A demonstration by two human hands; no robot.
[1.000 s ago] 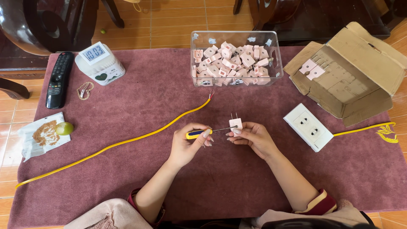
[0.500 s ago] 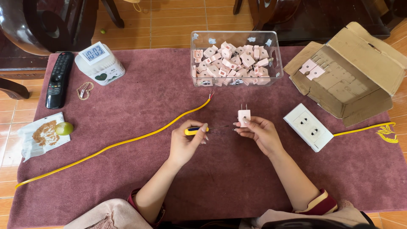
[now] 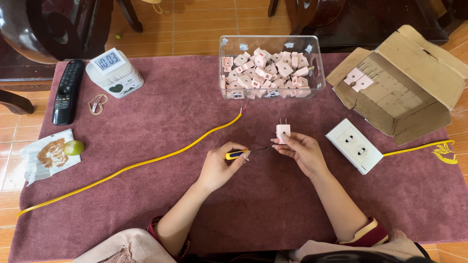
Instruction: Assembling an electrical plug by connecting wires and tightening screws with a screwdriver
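Two surfaces: a maroon cloth [image 3: 146,195] covers the table, so only the tiled floor shows past its edges.
Cardboard box [image 3: 414,87]: lies open on its side at the far right corner, flaps spread, mouth turned toward the person for easy reach; two pale plug parts sit at its opening.
Clear bin [image 3: 270,65]: stands at the far edge, middle, heaped with pink-white plug pieces; its see-through walls let the stock be seen.
Yellow wire [image 3: 146,163]: runs from the near left edge diagonally to just before the bin, bare end lifted.
Wall socket [image 3: 354,145]: white, lies flat right of the hands, a second yellow wire leading off it to the right edge.
Left hand [image 3: 219,168]: fingers clenched around a small screwdriver [image 3: 236,154] with a yellow-and-blue handle, tip aimed at the plug.
Right hand [image 3: 301,151]: fingers pinch a pale two-pin plug [image 3: 282,131], prongs upward, near the table's middle, its face turned toward the driver.
Left side: clock [image 3: 113,72], remote [image 3: 66,90], a packet with a green fruit [image 3: 73,147].
Hard to make out: the screwdriver tip is thin and blurred; whether it touches the plug I cannot tell. Both elbows are cut off at the frame's bottom.
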